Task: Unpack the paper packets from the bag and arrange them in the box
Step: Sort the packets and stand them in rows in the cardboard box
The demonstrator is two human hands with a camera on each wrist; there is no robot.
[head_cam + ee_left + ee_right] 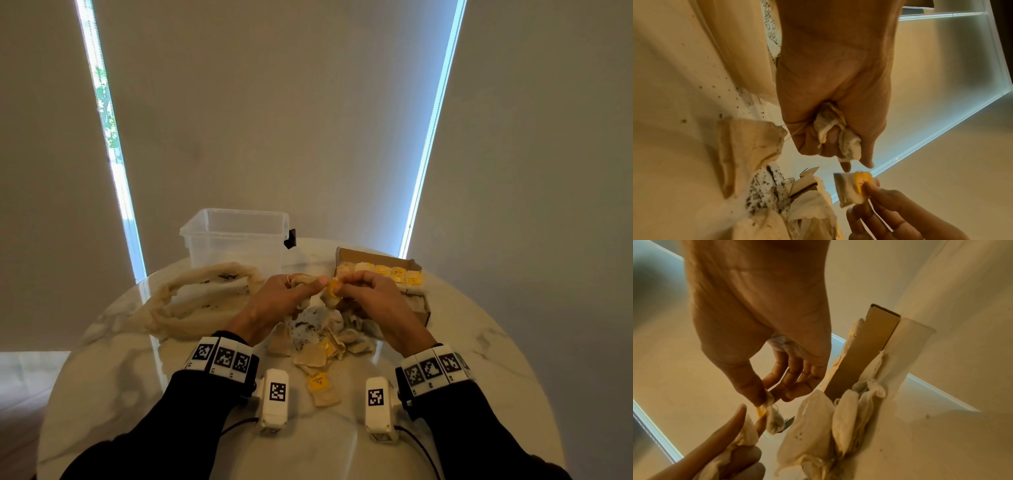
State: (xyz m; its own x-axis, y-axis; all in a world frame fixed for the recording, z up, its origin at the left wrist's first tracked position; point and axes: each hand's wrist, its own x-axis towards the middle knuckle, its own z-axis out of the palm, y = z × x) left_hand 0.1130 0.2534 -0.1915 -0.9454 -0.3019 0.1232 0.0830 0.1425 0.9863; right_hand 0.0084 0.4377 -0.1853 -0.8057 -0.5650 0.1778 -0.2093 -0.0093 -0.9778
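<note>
The cloth bag (202, 298) lies slack and seemingly emptied on the counter (479, 359). A row of packets (383, 272) already lines the cardboard box (416, 265), but a loose heap (322, 339) waits beside it. The left hand (274, 301) clutches several crumpled packets; the right hand (370, 291) pinches one yellow-tagged packet (853, 188). Roughly a third done, I judge.

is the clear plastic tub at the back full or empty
Empty, as far as the head view shows: the clear tub has no lid, and nothing shows through its walls. The packets sit in the cardboard box instead.
</note>
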